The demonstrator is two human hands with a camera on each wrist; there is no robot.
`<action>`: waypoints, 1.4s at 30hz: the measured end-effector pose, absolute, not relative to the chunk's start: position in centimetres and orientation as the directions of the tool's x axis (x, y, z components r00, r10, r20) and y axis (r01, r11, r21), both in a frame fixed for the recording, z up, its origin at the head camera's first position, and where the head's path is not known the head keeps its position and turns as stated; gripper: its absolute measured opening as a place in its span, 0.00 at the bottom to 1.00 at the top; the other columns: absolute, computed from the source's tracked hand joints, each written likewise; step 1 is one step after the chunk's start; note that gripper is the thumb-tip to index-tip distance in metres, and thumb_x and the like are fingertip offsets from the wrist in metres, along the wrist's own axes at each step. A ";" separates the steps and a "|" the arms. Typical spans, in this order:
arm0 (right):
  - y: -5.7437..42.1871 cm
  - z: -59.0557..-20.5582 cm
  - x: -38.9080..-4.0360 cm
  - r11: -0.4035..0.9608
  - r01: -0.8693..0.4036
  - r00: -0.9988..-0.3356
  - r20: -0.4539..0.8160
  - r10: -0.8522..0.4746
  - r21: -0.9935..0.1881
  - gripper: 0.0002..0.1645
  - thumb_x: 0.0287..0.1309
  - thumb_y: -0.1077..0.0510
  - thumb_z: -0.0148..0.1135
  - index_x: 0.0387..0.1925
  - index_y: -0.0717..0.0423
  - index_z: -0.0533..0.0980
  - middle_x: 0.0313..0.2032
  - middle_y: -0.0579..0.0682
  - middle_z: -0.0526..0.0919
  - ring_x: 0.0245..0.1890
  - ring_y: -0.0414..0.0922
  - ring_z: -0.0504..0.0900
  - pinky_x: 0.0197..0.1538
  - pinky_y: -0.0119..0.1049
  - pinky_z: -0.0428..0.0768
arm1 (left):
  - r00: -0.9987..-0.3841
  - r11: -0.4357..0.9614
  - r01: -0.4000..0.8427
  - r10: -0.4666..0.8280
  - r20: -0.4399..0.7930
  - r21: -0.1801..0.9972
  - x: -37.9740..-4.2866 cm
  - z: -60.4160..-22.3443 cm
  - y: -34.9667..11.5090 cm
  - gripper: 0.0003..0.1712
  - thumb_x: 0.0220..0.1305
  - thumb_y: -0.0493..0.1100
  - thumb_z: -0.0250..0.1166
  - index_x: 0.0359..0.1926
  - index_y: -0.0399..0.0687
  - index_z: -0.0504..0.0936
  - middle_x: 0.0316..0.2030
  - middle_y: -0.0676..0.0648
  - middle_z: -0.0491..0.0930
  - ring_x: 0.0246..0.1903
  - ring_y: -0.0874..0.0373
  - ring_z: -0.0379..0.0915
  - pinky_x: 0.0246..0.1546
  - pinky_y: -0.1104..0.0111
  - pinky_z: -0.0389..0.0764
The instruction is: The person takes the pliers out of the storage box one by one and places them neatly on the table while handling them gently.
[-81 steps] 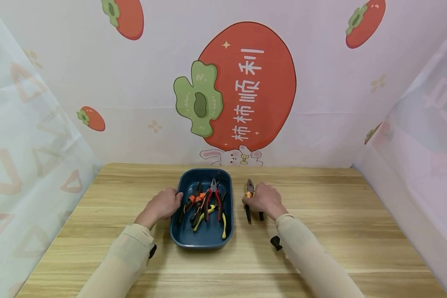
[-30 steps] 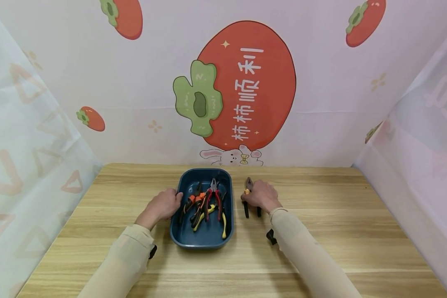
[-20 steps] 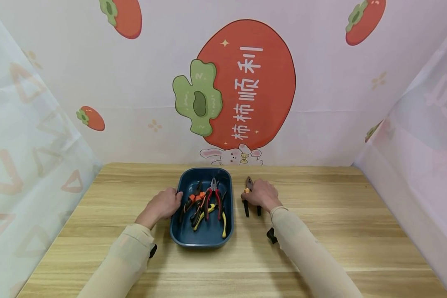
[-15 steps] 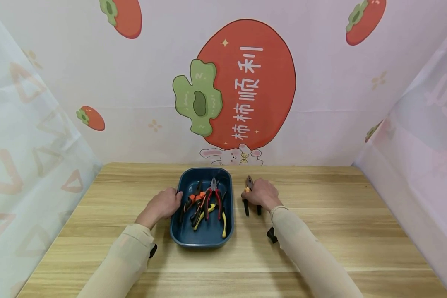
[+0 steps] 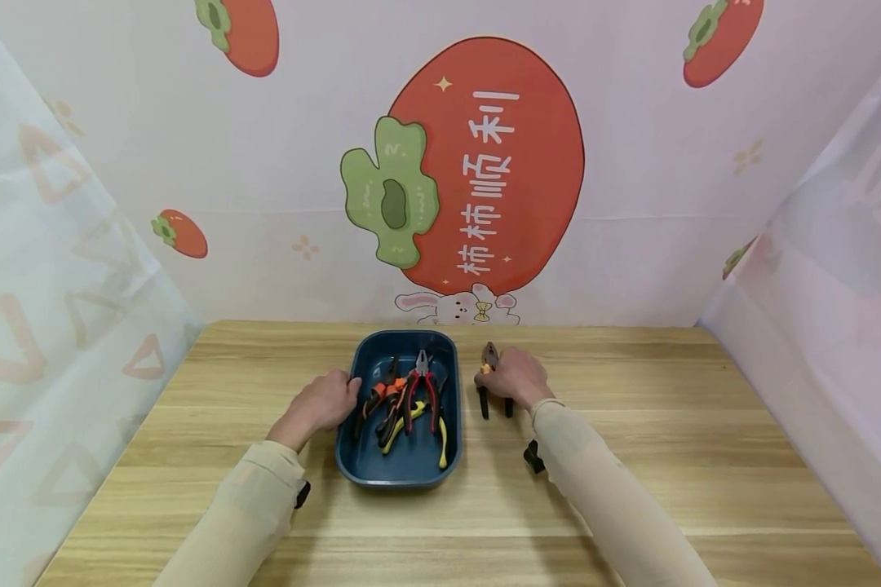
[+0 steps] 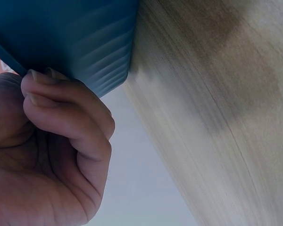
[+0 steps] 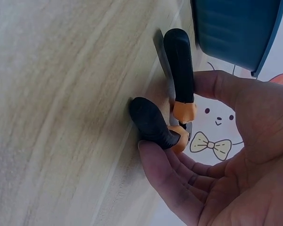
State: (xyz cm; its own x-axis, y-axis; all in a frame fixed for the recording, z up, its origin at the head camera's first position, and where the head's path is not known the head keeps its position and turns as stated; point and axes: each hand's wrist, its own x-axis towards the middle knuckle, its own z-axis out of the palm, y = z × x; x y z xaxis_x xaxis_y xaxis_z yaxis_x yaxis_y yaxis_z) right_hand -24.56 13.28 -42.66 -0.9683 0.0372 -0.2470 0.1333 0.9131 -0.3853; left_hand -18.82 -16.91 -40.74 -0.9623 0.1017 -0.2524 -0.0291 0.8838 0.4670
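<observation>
A dark blue plastic tray (image 5: pixel 404 470) stands on the table, holding several pliers. My left hand (image 5: pixel 325 399) pinches its left rim; in the left wrist view, curled fingertips (image 6: pixel 40 77) meet the tray's edge. To the right of the tray, my right hand (image 5: pixel 517 377) holds combination pliers (image 5: pixel 490 356) with black and orange handles, jaws pointing away from me. The right wrist view has the thumb on one handle (image 7: pixel 179 61) and the fingers against the other handle (image 7: pixel 151 120). The handles are spread apart. Whether the pliers touch the table, I cannot tell.
Inside the tray lie red-and-black pliers (image 5: pixel 431 399), yellow-handled pliers (image 5: pixel 443 444) and orange-and-black pliers (image 5: pixel 374 398), overlapping. The wooden table (image 5: pixel 646 456) meets a printed backdrop (image 5: pixel 631 269) at its far edge, with cloth sides left and right.
My right hand has shifted a little farther from me and slightly left, the pliers moving with it. The left hand and the tray stay in place.
</observation>
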 end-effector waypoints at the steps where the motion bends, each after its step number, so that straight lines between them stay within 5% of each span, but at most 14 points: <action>1: 13.3 -42.7 -24.7 0.914 0.133 -0.969 -0.246 0.038 -0.384 0.24 0.56 0.41 0.71 0.20 0.54 0.76 0.19 0.50 0.73 0.20 0.47 0.76 0.22 0.35 0.66 | -0.962 0.885 -0.029 0.101 -0.252 0.466 -18.8 -40.7 -16.9 0.21 0.80 0.47 0.47 0.38 0.36 0.78 0.23 0.43 0.74 0.21 0.52 0.73 0.24 0.62 0.73; 35: 13.3 -43.1 -25.3 0.920 0.136 -0.973 -0.225 0.054 -0.368 0.26 0.56 0.39 0.70 0.19 0.54 0.75 0.18 0.50 0.72 0.19 0.47 0.76 0.20 0.35 0.65 | -0.964 0.886 -0.038 0.090 -0.252 0.461 -18.6 -40.7 -16.9 0.21 0.80 0.47 0.47 0.40 0.36 0.78 0.24 0.43 0.73 0.23 0.51 0.72 0.25 0.61 0.72; 42: 13.3 -43.3 -25.0 0.916 0.146 -0.975 -0.210 0.070 -0.373 0.24 0.56 0.40 0.69 0.26 0.56 0.75 0.23 0.52 0.74 0.22 0.49 0.76 0.22 0.37 0.68 | -0.965 0.892 -0.029 0.092 -0.245 0.450 -18.6 -40.6 -16.8 0.20 0.80 0.47 0.47 0.41 0.35 0.79 0.24 0.43 0.73 0.24 0.50 0.73 0.27 0.60 0.73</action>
